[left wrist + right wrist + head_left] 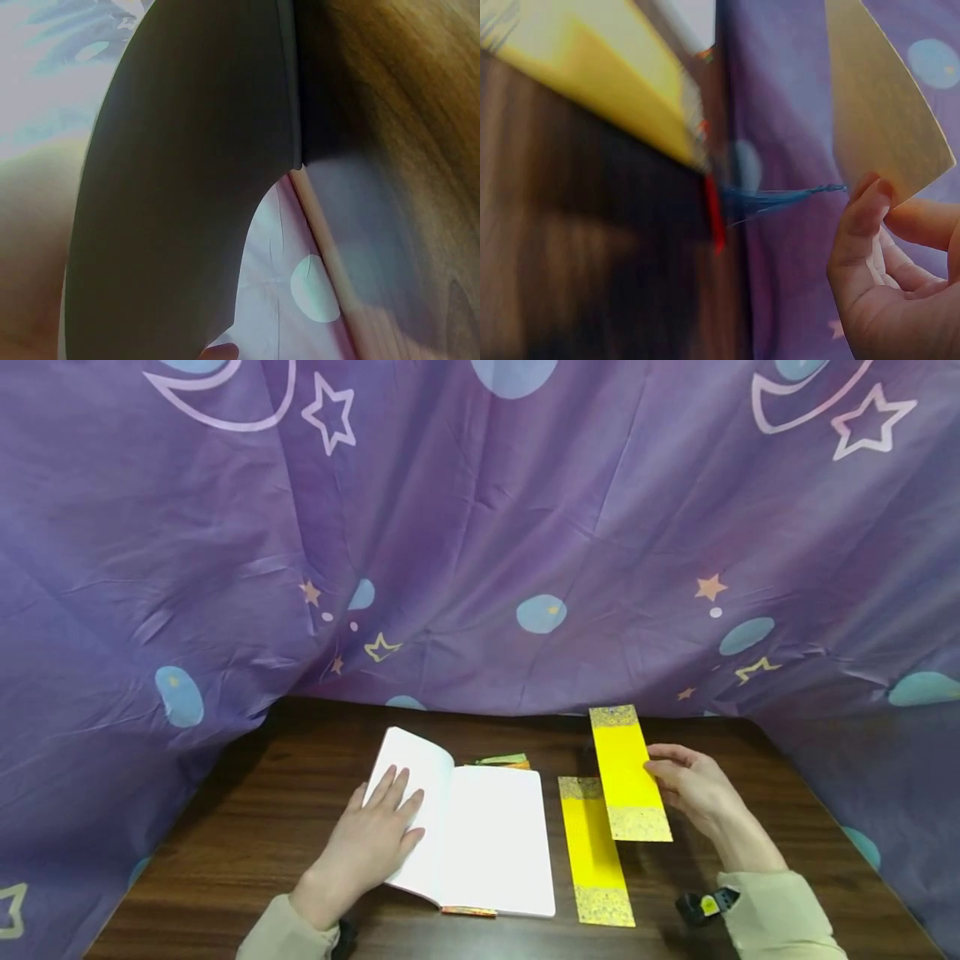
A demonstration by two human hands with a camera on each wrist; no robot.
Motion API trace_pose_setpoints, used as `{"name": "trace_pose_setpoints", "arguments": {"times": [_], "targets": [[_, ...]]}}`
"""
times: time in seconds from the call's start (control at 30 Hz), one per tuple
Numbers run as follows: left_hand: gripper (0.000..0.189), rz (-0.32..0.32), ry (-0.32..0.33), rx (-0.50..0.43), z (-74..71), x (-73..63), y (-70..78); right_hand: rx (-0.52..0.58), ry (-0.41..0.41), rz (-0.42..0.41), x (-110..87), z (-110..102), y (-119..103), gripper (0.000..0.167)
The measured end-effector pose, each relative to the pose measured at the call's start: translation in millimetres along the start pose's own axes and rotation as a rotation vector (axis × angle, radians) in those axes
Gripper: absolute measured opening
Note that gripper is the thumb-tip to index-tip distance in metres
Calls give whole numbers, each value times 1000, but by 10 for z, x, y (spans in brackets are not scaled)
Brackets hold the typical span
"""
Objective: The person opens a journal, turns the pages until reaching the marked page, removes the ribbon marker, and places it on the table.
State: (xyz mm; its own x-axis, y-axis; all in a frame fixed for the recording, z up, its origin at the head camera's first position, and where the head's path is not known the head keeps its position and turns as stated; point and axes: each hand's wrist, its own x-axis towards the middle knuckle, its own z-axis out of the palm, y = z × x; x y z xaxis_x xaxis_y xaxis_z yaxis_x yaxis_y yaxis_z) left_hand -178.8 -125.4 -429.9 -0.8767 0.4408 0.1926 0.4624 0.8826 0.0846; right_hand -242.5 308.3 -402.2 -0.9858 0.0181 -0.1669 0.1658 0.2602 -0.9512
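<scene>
Head view, left to right: left hand [375, 842], fingers spread, resting on the left side of one open notebook [495, 835], white-paged, on the desk [262, 835]; one yellow strip [592, 852], speckled ends, lying just beside; second yellow strip [626, 764], raised, pinched at its edge by the right hand [699, 789].

Honestly couldn't read any text, label, brand or number in any of the three views, not on the open notebook [497, 839], the yellow strips [628, 764] or the purple cloth [465, 543].
</scene>
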Motion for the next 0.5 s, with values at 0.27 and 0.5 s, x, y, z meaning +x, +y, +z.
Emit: {"name": "trace_pose_setpoints", "arguments": {"times": [0.27, 0.5], "targets": [[48, -3, -5, -19, -13, 4, 28, -106, -16, 108, -127, -256, 347, 53], [47, 1, 8, -10, -8, -5, 24, -120, -32, 162, -268, -260, 577, 48]]}}
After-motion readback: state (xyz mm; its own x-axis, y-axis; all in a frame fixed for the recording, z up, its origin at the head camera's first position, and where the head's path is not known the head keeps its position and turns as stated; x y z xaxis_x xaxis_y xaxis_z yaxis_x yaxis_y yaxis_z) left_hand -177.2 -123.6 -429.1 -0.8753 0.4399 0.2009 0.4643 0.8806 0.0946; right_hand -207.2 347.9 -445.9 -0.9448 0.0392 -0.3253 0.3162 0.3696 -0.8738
